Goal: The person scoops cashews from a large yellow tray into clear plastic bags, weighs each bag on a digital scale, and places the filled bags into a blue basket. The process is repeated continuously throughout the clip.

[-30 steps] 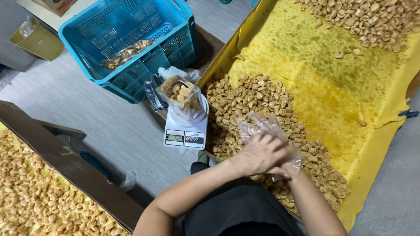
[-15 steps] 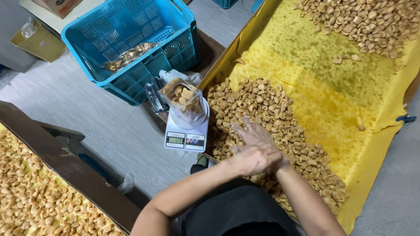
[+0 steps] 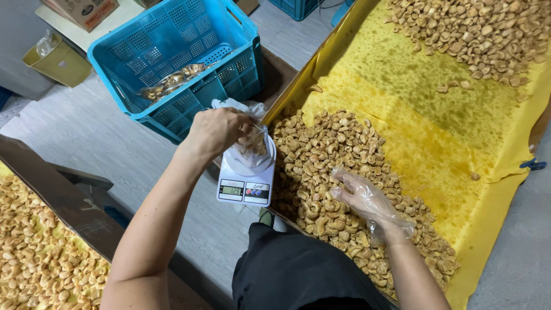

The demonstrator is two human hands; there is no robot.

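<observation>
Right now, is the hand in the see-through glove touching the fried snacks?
Touching. The head view shows the right hand, in its clear plastic glove, resting on the heap of golden fried snack pieces, fingers pressed among them.

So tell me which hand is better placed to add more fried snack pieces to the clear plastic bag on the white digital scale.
Probably the right hand: gloved in clear plastic, resting on the fried snack pieces. The left hand grips the clear plastic bag on the white digital scale.

One white kitchen scale (image 3: 245, 182); one clear bag (image 3: 252, 143) of fried snack pieces on it; two blue crates, one near (image 3: 172, 69) and one far (image 3: 295, 7); three heaps of snack pieces (image 3: 338, 172); two hands, left (image 3: 215, 131) bare, right (image 3: 361, 195) gloved; one cardboard box (image 3: 86, 10).
</observation>
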